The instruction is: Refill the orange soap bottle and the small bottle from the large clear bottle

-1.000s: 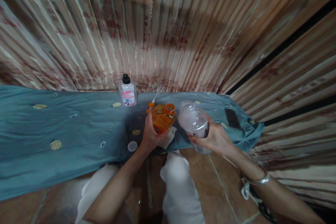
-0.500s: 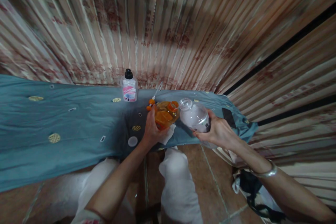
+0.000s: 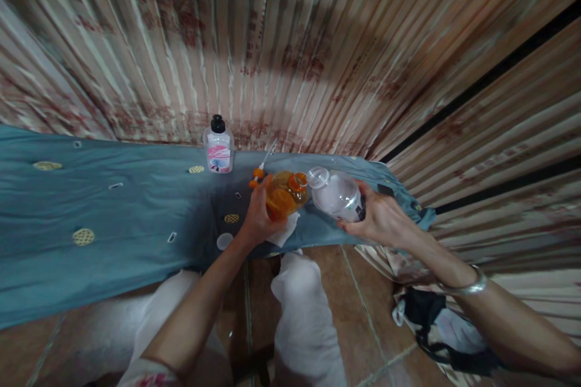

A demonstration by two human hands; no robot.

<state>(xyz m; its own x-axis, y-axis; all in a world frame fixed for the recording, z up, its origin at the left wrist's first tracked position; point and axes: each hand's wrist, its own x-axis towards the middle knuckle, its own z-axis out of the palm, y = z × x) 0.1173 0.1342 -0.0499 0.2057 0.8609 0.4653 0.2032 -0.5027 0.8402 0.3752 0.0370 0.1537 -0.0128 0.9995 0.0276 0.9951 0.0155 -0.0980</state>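
Observation:
My left hand (image 3: 262, 217) is closed around an orange-tinted bottle (image 3: 285, 193) with orange liquid inside; its uncapped mouth leans up to the right. In my right hand (image 3: 379, 214) is a clear bottle (image 3: 338, 195), tilted steeply to the left, uncapped, with a dark patch on its label. The two mouths are side by side, close together; whether they touch I cannot tell. Behind my left hand lies an orange pump top (image 3: 256, 176) with a pale tube. A white round cap (image 3: 224, 241) and a white tissue (image 3: 285, 233) lie near my left hand.
A clear bottle with a black cap and pink label (image 3: 219, 148) stands at the back of the teal cloth (image 3: 136, 205). A dark flat object (image 3: 385, 190) lies behind my right hand. Pleated curtains (image 3: 254, 42) hang behind. A dark bag (image 3: 426, 314) rests on the floor.
The clear bottle in my right hand is tipped further toward the orange bottle, closer to level. The whole view has shifted slightly, so everything sits a little further left.

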